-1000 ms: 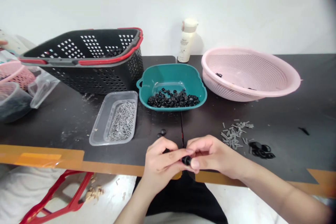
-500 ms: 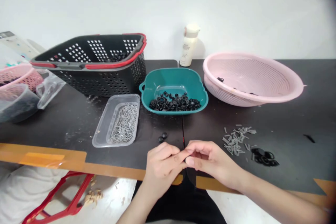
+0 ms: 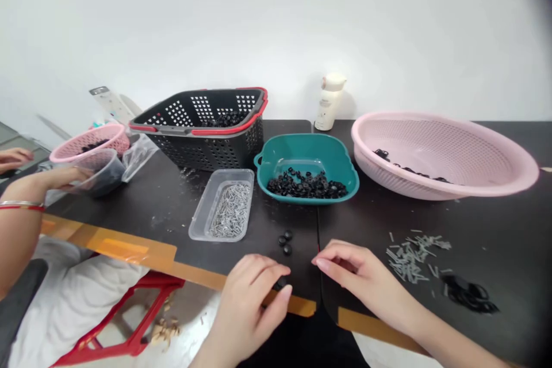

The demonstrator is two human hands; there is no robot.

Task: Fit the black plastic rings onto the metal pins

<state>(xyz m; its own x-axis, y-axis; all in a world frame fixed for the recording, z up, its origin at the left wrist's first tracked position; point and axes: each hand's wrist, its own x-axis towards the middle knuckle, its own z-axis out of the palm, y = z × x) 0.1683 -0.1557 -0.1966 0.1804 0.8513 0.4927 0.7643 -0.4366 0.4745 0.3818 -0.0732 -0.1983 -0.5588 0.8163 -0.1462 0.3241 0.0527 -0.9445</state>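
Observation:
My left hand (image 3: 252, 305) is at the table's front edge, with a small black round piece (image 3: 280, 283) between its thumb and index finger. To its right, my right hand (image 3: 357, 273) hovers low over the table with thumb and index fingertips together; whether anything is in that pinch is hidden. Just beyond my left hand lie three black round pieces (image 3: 287, 249). Farther back, a teal basin (image 3: 308, 146) holds many similar black pieces. A clear plastic tray (image 3: 199, 221) of short metal pins sits left of it.
A black basket (image 3: 207, 149) with red handles stands back left, a pink colander (image 3: 448, 184) back right, a cream bottle (image 3: 330, 102) between. Grey thin strips (image 3: 416, 256) and black rings (image 3: 470, 293) lie right. A co-worker's hand (image 3: 64, 177) reaches a clear bowl (image 3: 106, 175) at left.
My hands were together and are now apart. A third black piece now lies beside the two on the table. The view has turned left, bringing a co-worker's arms into sight.

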